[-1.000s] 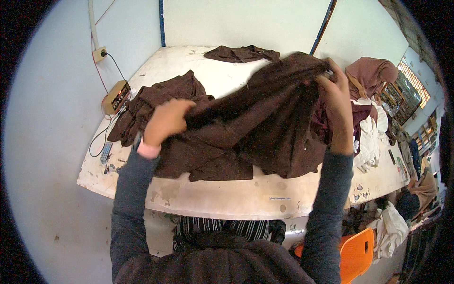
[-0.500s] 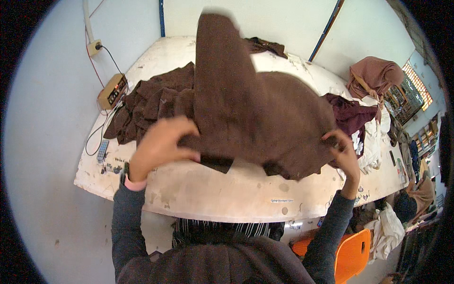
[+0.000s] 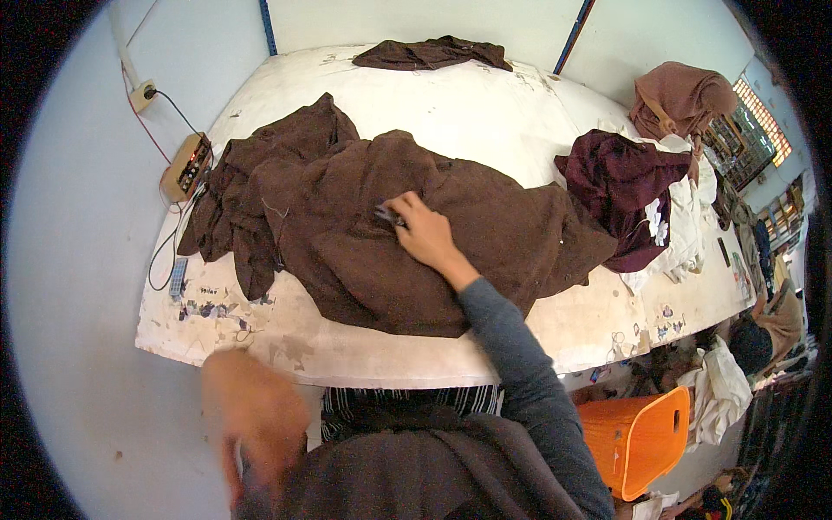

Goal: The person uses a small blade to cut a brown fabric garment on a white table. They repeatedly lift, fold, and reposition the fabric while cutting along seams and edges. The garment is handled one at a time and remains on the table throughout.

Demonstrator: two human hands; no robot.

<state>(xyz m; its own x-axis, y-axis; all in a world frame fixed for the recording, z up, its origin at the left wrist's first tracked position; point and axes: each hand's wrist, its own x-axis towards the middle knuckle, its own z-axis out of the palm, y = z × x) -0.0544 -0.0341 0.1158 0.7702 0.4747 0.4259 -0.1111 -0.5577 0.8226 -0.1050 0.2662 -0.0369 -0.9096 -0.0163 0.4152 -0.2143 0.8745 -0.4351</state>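
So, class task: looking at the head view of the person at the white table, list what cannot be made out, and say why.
- Left hand: motion-blurred near the lower edge, so its fingers and anything it holds are unreadable.
- Small dark thing at the right hand: partly covered by the fingers, too small to identify.
- Brown garment: crumpled, so its type is unclear.
- Box on the wall: its markings are too small.

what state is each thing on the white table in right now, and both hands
large brown cloth: spread crumpled on the table, pressed by the right hand
right hand: on the cloth, gripping a small dark tool
left hand: blurred, off the table, seems empty
maroon garment: heaped
small brown cloth: bunched at the far edge
white worktable: stained
orange bin: below the table
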